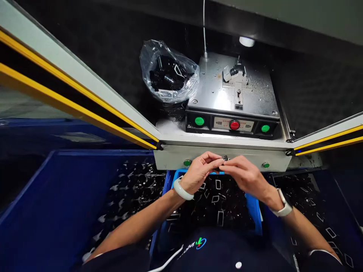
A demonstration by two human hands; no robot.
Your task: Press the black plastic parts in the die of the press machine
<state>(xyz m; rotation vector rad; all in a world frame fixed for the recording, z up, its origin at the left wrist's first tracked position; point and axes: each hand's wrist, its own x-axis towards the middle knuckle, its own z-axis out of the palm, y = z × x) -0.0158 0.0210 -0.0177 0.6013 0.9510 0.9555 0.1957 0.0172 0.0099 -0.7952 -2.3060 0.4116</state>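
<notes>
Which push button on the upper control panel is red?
The centre push button, the only red one, sitting between the left green button and right green button.

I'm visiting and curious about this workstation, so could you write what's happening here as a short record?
Left hand: wears a pale bangle; its fingertips meet the right hand's at the front panel.
Right hand: wears a white watch; whatever the fingers pinch is too small to tell.
Machine: steel-topped fixture with two green buttons and a red button.
Below hands: bright blue crate of small rectangular frames.
Behind: clear plastic bag of dark parts.
</notes>
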